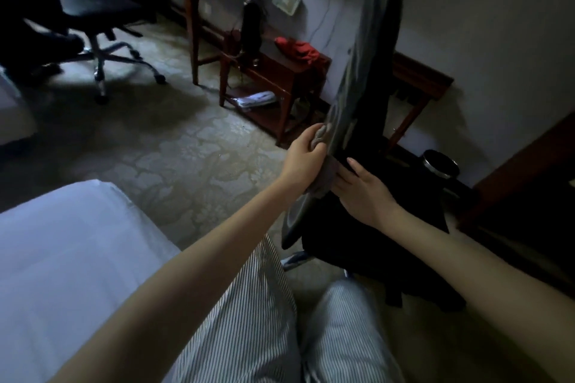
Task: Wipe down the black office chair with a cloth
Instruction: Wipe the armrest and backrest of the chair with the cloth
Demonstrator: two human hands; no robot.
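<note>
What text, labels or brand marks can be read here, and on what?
No readable text in this frame.
The white box: any marking is too blurred to read.
The folded papers: print too small and blurred.
The grey cloth, the chair back: no label visible.
</note>
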